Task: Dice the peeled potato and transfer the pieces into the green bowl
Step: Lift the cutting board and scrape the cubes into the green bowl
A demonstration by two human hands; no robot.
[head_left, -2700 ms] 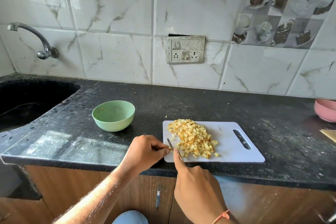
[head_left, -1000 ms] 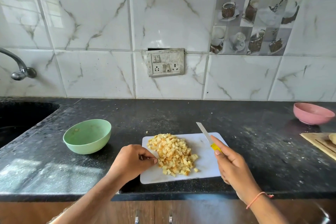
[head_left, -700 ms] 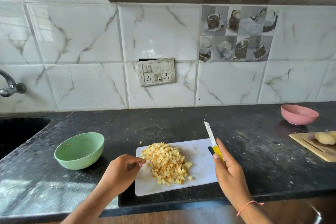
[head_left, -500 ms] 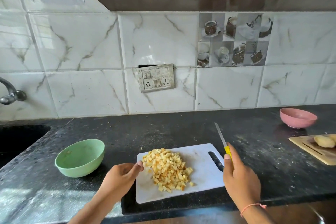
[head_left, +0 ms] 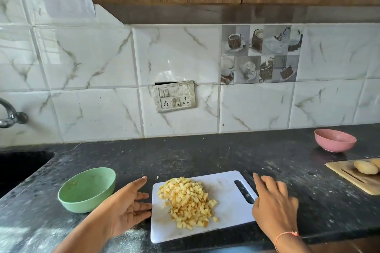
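Though heaped, potato pieces (head_left: 188,203) axisless.

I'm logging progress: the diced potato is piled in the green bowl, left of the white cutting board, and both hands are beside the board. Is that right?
Not quite. The head view shows the diced potato piled on the white cutting board, not in the green bowl, which holds no pile. The bowl does sit left of the board, with the left hand and right hand at the board's sides.
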